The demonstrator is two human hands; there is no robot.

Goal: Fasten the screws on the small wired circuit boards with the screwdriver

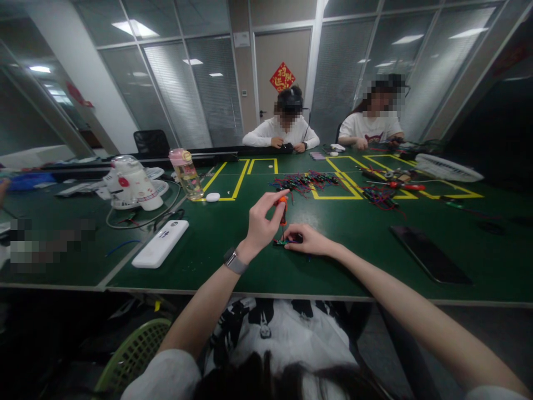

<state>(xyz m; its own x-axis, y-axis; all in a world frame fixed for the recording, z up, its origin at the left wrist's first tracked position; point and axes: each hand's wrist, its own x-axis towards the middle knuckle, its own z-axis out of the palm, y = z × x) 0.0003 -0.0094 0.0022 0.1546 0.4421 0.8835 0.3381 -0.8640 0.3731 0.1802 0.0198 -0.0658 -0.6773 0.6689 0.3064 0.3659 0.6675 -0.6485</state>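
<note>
My left hand (265,221), with a watch on its wrist, is closed on the orange handle of an upright screwdriver (283,210). The screwdriver's thin shaft points down at a small green circuit board (280,242) on the green table. My right hand (307,240) rests low on the table at the board's right side, its fingers closed on the board's edge. Dark wires show by the right fingers. Whether the tip touches a screw is too small to tell.
Beyond my hands lies a pile of wired boards (308,180). A white power bank (160,244) is at left, a black phone (428,253) at right. A bottle (187,175) and a white kettle (132,180) stand back left. Two people sit opposite.
</note>
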